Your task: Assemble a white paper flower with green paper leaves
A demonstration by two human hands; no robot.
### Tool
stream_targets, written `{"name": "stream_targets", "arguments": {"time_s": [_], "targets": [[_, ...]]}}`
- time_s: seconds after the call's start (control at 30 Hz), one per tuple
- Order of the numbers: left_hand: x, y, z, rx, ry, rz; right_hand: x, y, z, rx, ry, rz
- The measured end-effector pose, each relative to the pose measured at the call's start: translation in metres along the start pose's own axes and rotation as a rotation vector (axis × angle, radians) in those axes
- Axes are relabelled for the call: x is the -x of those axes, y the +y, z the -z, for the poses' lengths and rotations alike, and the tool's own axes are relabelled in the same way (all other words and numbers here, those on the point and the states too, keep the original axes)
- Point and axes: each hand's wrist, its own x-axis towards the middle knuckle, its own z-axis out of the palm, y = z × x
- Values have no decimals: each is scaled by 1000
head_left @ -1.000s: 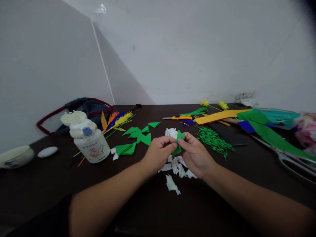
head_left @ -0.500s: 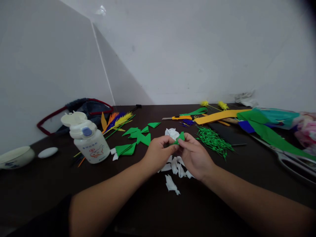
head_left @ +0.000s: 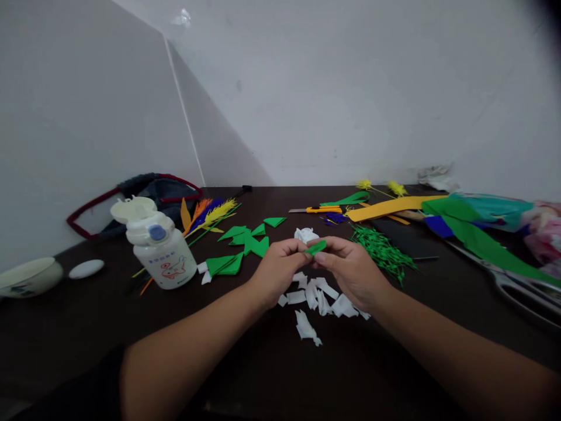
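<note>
Between my fingertips is a small piece of green crepe paper (head_left: 316, 248), pinched from both sides. My left hand (head_left: 280, 266) is closed on its left end, and my right hand (head_left: 350, 266) grips the right end with thumb and fingers. Just behind the hands lies a crumpled white paper wad (head_left: 306, 235), partly hidden. White paper scraps (head_left: 312, 295) are scattered on the dark table beneath and in front of my hands. Several cut green paper pieces (head_left: 249, 241) lie to the left, and a heap of thin green paper shreds (head_left: 383, 254) to the right.
A white bottle (head_left: 164, 254) with its lid up stands left, near a bowl (head_left: 33, 278) and a white oval object (head_left: 86, 269). Behind lies a yellow utility knife (head_left: 322, 209), blade out. Scissors (head_left: 521, 289) and long paper strips (head_left: 394, 206) are at right.
The green paper has turned from a raised pointed shape to a flatter, narrower one. My right fingers have shifted slightly, and more white scraps show below the hands.
</note>
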Motion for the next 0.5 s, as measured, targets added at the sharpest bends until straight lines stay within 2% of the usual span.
{"name": "stream_targets", "arguments": {"time_s": [0.1, 0.27, 0.5], "targets": [[0, 1, 0, 10, -47, 21, 0, 2, -2, 10, 25, 11], [2, 3, 0, -26, -63, 45, -2, 4, 0, -47, 41, -50], [3, 6, 2, -352, -28, -31, -2, 3, 0, -34, 84, -34]]}}
